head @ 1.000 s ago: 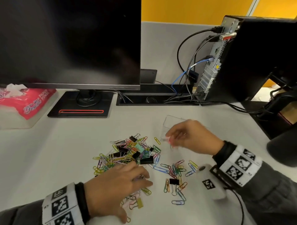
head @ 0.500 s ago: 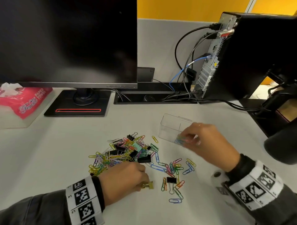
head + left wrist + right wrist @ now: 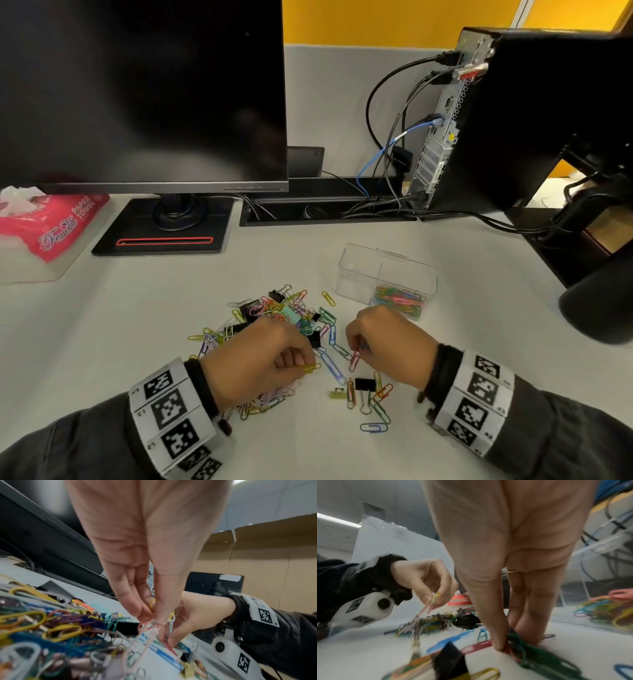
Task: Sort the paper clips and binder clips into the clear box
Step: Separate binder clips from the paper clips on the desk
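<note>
A heap of coloured paper clips and black binder clips (image 3: 274, 315) lies mid-desk. The clear box (image 3: 356, 263) stands behind it to the right, with coloured paper clips (image 3: 399, 301) in its right compartment. My left hand (image 3: 308, 365) pinches yellow paper clips (image 3: 311, 368); the left wrist view shows pink clips (image 3: 145, 628) dangling from that pinch (image 3: 154, 616). My right hand (image 3: 358, 347) pinches clips on the desk, green and red ones (image 3: 518, 649) between thumb and fingers (image 3: 508, 642). A black binder clip (image 3: 363, 383) and a gold binder clip (image 3: 338, 393) lie between my wrists.
A dark monitor (image 3: 144, 96) on its stand fills the back left, with a pink tissue pack (image 3: 51, 222) beside it. A computer tower (image 3: 513, 120) with cables stands at the back right. A long blue paper clip (image 3: 330, 365) lies between my hands.
My right hand has come back from the clear box to the loose clips near me and pinched some. My left hand has left the gold binder clip and lifted yellow paper clips.
</note>
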The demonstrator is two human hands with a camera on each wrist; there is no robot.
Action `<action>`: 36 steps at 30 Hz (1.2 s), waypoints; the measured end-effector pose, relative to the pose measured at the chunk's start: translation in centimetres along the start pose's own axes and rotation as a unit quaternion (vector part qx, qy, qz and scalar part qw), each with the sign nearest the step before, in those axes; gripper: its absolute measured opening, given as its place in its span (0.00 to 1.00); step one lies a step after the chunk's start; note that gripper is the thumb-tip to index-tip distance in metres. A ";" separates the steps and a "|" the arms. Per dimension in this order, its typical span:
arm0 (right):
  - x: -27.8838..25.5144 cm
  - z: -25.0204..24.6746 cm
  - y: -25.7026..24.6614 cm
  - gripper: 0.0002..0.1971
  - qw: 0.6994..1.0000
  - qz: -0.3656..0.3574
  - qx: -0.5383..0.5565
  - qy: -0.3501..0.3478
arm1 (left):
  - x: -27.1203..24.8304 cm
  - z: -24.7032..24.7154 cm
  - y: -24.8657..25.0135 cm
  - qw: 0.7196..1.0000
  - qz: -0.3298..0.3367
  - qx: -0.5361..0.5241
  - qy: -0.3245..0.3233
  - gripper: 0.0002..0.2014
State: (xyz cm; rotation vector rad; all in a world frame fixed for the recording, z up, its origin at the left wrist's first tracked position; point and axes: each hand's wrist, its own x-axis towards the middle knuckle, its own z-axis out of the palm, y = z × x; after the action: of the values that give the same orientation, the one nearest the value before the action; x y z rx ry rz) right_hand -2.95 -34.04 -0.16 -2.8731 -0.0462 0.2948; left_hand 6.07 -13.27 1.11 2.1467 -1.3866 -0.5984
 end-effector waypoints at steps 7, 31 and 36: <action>-0.4 -3.7 1.9 0.06 0.977 0.009 0.208 0.040 | 0.0 -0.7 0.3 0.994 -0.016 -0.094 0.061 0.06; -2.9 -6.5 8.8 0.03 0.904 0.088 0.225 0.353 | 13.4 -2.4 6.6 0.945 0.115 -0.205 0.228 0.06; -3.5 -6.8 9.3 0.03 0.906 0.091 0.218 0.350 | 15.7 -0.9 6.3 0.985 0.114 -0.056 0.119 0.10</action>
State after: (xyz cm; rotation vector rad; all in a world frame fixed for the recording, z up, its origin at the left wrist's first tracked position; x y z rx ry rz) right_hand -4.94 -44.87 4.60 -2.3679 0.3725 -0.6248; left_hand 8.21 -29.75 4.40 1.8681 -1.4046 -0.3131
